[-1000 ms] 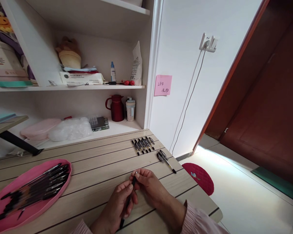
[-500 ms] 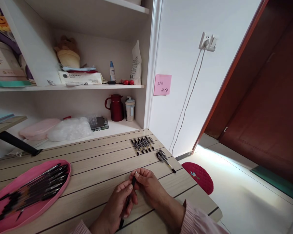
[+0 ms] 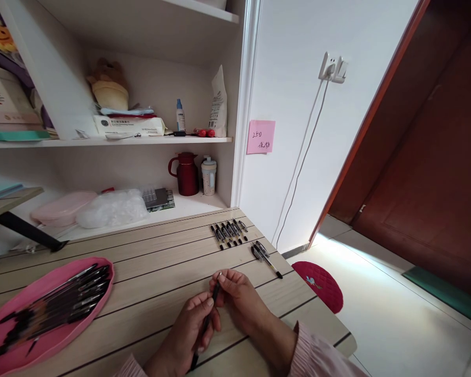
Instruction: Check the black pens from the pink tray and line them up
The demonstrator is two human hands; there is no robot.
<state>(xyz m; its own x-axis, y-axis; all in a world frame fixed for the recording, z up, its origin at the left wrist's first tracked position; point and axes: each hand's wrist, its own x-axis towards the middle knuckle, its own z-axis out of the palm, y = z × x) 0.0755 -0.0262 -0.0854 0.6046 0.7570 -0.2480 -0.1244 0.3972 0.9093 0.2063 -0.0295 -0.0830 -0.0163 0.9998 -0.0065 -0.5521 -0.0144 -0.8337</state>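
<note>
Over the front of the wooden table, a dark pen (image 3: 206, 320) slants between both hands. My left hand (image 3: 186, 327) is closed round its barrel, thumb on top. At the pen's upper end, my right hand (image 3: 241, 298) pinches the tip, where a small shiny bit shows between thumb and fingers. Beyond my right hand lie a black-ended pen (image 3: 272, 266) and a few dark caps (image 3: 256, 252). Farther back is a row of several short black pen parts (image 3: 230, 233), side by side. A pink oval tray (image 3: 102, 309) on the left holds many dark pens.
Shelves (image 3: 141, 140) behind the table hold a red jug (image 3: 187, 175), a cup (image 3: 209, 177) and a plastic bag (image 3: 113, 208). A black stand leg (image 3: 31, 230) rests at the table's left back. A red round stool (image 3: 322, 285) stands beyond the right edge.
Both hands stay in nearly the same place on the pen. My right fingertips have shifted very slightly at its upper end.
</note>
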